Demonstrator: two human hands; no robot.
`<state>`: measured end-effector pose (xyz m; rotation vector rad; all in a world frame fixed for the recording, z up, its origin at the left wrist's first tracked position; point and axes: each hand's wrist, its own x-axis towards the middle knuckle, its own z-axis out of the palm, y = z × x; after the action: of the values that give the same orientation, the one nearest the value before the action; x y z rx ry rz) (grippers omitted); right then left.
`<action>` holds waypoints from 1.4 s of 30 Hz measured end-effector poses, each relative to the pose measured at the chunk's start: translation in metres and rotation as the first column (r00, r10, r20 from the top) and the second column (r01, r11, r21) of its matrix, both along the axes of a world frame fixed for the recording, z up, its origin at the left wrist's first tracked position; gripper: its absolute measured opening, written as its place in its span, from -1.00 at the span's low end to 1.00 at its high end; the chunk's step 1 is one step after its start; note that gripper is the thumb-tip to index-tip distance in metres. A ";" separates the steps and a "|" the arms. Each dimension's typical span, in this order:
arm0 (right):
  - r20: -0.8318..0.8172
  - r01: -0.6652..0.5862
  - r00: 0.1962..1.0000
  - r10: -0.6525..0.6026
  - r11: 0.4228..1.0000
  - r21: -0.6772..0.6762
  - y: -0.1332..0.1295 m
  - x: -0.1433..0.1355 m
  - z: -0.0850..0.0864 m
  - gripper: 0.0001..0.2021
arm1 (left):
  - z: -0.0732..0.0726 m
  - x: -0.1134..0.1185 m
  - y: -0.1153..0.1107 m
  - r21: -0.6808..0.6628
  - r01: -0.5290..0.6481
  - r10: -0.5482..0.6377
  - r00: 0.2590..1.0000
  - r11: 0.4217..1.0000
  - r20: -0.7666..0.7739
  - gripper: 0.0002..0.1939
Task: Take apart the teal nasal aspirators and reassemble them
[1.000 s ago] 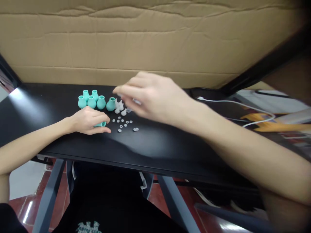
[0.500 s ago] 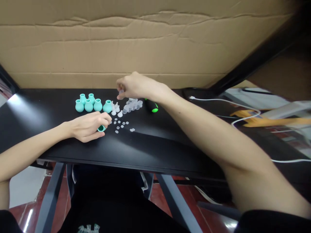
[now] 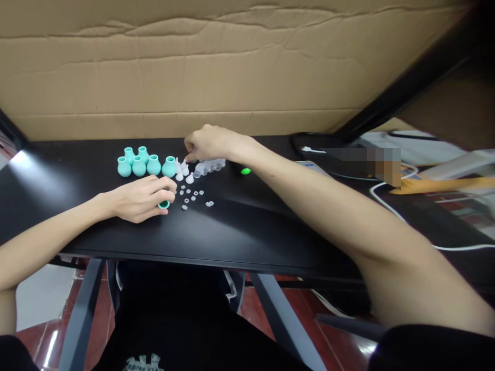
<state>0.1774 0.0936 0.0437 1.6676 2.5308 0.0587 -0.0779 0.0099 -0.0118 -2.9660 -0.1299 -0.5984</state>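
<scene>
My left hand (image 3: 145,198) is closed around a small turquoise bulb-shaped pot (image 3: 164,204), its round mouth facing me. At the back of the desk, my right hand (image 3: 204,144) has its fingers bent together just above a cluster of white pointed pieces (image 3: 184,169); what is between the fingertips, if anything, is hidden. Several more turquoise pots (image 3: 139,166) stand mouth up left of that cluster. To its right lie clear plastic cups (image 3: 209,167) in a row. Small translucent rings and discs (image 3: 193,198) are scattered in front, near my left fingertips.
A dark object with a bright green end (image 3: 245,171) lies partly behind my right forearm. White cables (image 3: 386,201) and a yellow item (image 3: 444,184) are at the right. Cardboard (image 3: 185,67) stands behind the black desk (image 3: 216,237).
My right hand has come down slightly toward the white pointed pieces; a clear piece seen at its fingers earlier no longer shows. My left hand keeps the turquoise pot, turned slightly. The view shifted a little.
</scene>
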 end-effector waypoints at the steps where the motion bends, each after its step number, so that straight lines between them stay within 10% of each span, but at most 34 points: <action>1: 0.001 -0.009 1.000 0.009 1.000 -0.001 0.000 0.000 0.000 -0.66 | 0.000 0.000 0.000 -0.001 0.000 0.000 1.000 1.000 -0.005 -0.91; 29: -0.111 -0.120 0.987 0.120 0.993 0.007 0.002 0.038 0.042 -0.79 | 0.001 0.000 -0.002 -0.048 0.012 -0.011 1.000 0.999 0.019 -0.81; 37: -0.290 -0.463 0.851 0.438 0.886 -0.020 -0.062 0.014 0.064 -0.79 | -0.014 0.003 0.001 -0.262 -0.165 0.260 0.884 0.951 0.387 -0.34; 42: -0.190 -0.639 0.730 0.656 0.754 0.150 -0.113 -0.007 0.053 -0.84 | -0.016 0.002 0.002 -0.140 -0.184 0.230 0.831 0.973 0.507 -0.24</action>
<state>0.1704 -0.0197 0.0968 0.7389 3.2032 0.0138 -0.0757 0.0121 -0.0282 -2.7239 -0.5273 -1.3768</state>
